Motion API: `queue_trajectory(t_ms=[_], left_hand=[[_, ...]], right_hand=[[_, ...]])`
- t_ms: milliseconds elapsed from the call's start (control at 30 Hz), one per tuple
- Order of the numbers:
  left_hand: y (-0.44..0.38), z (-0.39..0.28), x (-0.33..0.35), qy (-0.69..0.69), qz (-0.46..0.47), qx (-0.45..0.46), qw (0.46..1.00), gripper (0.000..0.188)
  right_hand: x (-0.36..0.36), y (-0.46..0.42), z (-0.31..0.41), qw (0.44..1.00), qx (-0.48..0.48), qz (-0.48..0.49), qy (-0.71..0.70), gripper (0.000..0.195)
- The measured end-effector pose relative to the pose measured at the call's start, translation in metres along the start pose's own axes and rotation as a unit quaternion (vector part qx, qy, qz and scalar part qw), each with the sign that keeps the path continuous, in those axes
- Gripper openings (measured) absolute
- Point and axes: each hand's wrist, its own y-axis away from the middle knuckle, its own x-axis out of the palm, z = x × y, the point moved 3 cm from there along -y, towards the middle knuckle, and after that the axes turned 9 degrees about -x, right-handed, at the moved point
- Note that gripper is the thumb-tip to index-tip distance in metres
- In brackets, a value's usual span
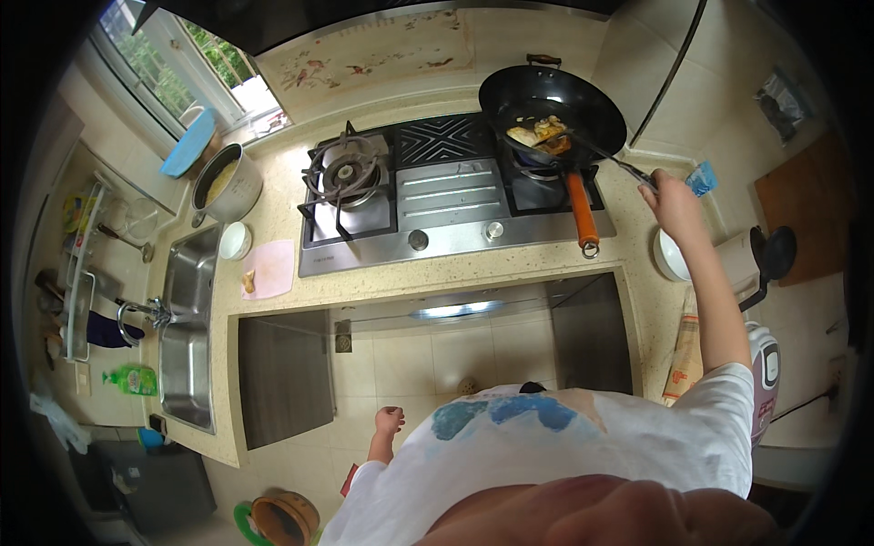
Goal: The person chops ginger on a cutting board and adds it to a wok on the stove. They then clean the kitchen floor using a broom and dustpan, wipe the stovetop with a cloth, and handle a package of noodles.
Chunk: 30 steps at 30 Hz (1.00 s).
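My right hand is closed around the dark handle of a cooking spatula, whose far end reaches into a black wok. Pieces of browned food and a paler piece lie low in the wok, partly under the utensil. The wok is tilted on the right burner of a gas stove. Its orange handle points toward me over the stove's front edge. Down by my side, well away from the counter, hangs my left hand, its fingers curled and nothing visible in them.
Left of the stove are a pot of food, a white bowl, a pink cutting board and a double sink. To the right stand another white bowl, a knife block and a rice cooker.
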Motion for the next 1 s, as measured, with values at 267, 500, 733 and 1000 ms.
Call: queue_trajectory(t_ms=[267, 500, 733, 1000], left_hand=[[0.002, -0.002, -0.011, -0.042, -0.008, -0.002, 0.999, 0.024], [0.010, -0.005, -0.020, -0.016, -0.011, 0.018, 1.000, 0.023], [-0.003, 0.033, -0.030, -0.008, -0.005, -0.031, 0.999, 0.024], [-0.015, 0.019, -0.033, 0.011, -0.024, -0.001, 1.000, 0.024]], right_hand=[[0.034, -0.024, 0.013, 0.999, 0.030, -0.027, 0.019, 0.028], [0.057, -0.013, -0.060, 0.975, 0.130, -0.101, -0.146, 0.038], [0.071, 0.006, -0.058, 0.775, 0.347, -0.026, -0.528, 0.040], [0.069, 0.019, -0.049, 0.752, 0.346, -0.014, -0.561, 0.039]])
